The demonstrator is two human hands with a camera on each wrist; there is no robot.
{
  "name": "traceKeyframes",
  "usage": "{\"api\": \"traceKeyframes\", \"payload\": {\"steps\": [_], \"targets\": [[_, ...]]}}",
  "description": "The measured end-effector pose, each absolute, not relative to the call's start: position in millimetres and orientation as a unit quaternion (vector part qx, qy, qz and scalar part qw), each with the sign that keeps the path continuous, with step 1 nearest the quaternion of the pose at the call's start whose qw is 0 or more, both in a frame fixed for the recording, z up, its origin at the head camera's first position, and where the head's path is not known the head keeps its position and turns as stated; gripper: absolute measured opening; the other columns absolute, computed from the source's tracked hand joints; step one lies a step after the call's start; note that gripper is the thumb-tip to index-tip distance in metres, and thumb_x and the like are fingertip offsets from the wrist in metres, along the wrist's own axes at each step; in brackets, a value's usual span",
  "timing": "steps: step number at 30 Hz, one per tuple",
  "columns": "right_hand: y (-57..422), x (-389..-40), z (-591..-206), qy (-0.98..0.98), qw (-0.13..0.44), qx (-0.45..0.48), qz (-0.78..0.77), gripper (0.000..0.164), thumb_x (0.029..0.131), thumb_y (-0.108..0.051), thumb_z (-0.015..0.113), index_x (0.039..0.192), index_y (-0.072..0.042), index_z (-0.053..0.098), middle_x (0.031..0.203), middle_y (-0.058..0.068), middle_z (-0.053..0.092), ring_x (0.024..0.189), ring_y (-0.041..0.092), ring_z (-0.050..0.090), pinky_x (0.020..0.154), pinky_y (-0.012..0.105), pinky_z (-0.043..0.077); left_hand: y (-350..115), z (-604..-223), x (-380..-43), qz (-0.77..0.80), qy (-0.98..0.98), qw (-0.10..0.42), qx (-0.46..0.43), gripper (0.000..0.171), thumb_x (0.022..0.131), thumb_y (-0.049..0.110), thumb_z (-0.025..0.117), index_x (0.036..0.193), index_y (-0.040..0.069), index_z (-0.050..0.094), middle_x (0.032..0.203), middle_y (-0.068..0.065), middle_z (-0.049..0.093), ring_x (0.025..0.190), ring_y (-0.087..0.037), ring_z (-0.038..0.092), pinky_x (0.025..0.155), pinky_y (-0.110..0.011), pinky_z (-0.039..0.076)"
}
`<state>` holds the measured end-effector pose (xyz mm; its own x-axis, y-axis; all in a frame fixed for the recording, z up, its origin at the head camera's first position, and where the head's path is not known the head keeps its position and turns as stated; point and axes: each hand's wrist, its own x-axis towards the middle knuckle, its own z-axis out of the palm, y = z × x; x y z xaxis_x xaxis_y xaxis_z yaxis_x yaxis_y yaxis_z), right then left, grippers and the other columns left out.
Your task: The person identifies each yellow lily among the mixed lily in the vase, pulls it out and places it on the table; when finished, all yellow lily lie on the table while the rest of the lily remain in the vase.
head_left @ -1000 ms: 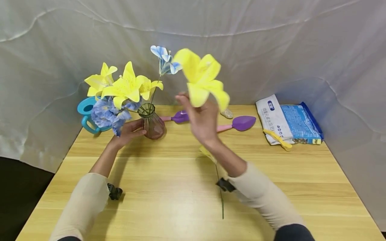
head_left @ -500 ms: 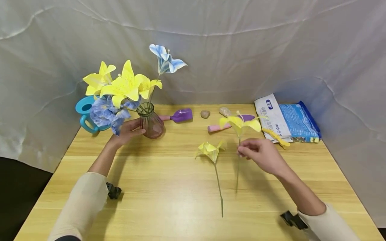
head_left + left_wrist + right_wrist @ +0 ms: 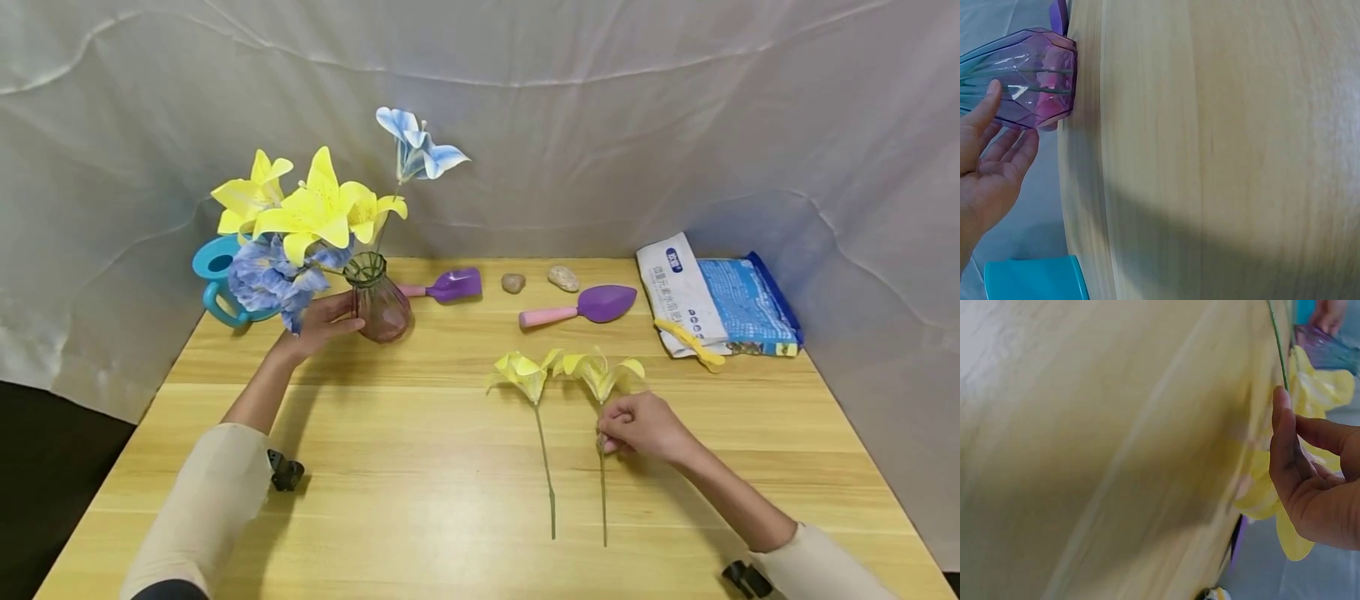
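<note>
The right hand pinches the green stem of a yellow lily between thumb and fingertips, low over the right half of the table. Its bloom faces far and its long axis runs almost straight from far to near, the stem's end nearest the person. To its left lies a second lily, also bloom far, its stem slanting so the near end sits farther right. The left hand holds the glass vase from its left side, thumb and fingers either side of it. The head view shows the vase's yellow and blue blooms leaning mostly left; the left wrist view instead shows stems inside the clear wall. The right wrist view alone shows the pinch close up
</note>
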<state>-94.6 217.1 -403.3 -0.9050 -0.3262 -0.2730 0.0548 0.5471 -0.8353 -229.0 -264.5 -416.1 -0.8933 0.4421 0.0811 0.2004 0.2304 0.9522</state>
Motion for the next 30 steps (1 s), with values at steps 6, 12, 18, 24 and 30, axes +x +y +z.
{"api": "traceKeyframes", "payload": {"steps": [6,12,18,24,30], "targets": [[209.7,-96.0,-403.7,0.858,0.216,-0.071,-0.461,0.017,0.086,-0.005,0.054,0.076,0.005,0.063,0.067,0.011,0.063,0.060,0.024,0.063,0.053,0.033,0.051,-264.4,-415.2,-228.2,0.588,0.777,0.101,0.199,0.052,0.087,0.004,0.054,0.134,0.003,0.035,0.136,-0.017,0.034,0.127,-0.029,0.026,0.098,-0.048,0.027],[208.3,-95.7,-388.5,0.901,0.190,-0.100,-0.378,0.016,0.086,-0.009,0.055,0.076,-0.003,0.066,0.064,0.005,0.062,0.055,0.019,0.059,0.049,0.028,0.049,-262.0,-412.5,-226.6,0.585,0.781,0.101,0.195,0.052,0.087,0.004,0.054,0.135,0.001,0.033,0.137,-0.018,0.033,0.127,-0.031,0.026,0.098,-0.048,0.028],[195.2,-96.8,-360.0,0.943,0.154,-0.133,-0.264,0.017,0.084,-0.014,0.059,0.070,-0.010,0.067,0.056,-0.003,0.058,0.046,0.010,0.045,0.041,0.024,0.037,-260.8,-409.6,-225.2,0.582,0.784,0.099,0.192,0.053,0.086,0.003,0.054,0.134,0.000,0.033,0.137,-0.019,0.032,0.127,-0.031,0.025,0.098,-0.048,0.027],[163.1,-112.4,-326.8,0.928,0.164,-0.154,-0.298,0.013,0.084,-0.018,0.060,0.074,-0.013,0.066,0.062,-0.002,0.060,0.055,0.010,0.056,0.050,0.026,0.045,-260.5,-408.9,-222.8,0.582,0.786,0.092,0.187,0.052,0.086,0.004,0.055,0.134,0.000,0.035,0.136,-0.018,0.033,0.127,-0.032,0.025,0.097,-0.050,0.027],[112.6,-146.4,-306.5,0.905,0.133,-0.196,-0.354,0.009,0.083,-0.019,0.062,0.083,-0.013,0.068,0.069,-0.002,0.064,0.065,0.016,0.061,0.054,0.027,0.047,-258.2,-410.8,-221.7,0.575,0.789,0.089,0.194,0.049,0.086,0.001,0.054,0.133,0.002,0.038,0.134,-0.016,0.037,0.125,-0.033,0.027,0.095,-0.048,0.032]]}}
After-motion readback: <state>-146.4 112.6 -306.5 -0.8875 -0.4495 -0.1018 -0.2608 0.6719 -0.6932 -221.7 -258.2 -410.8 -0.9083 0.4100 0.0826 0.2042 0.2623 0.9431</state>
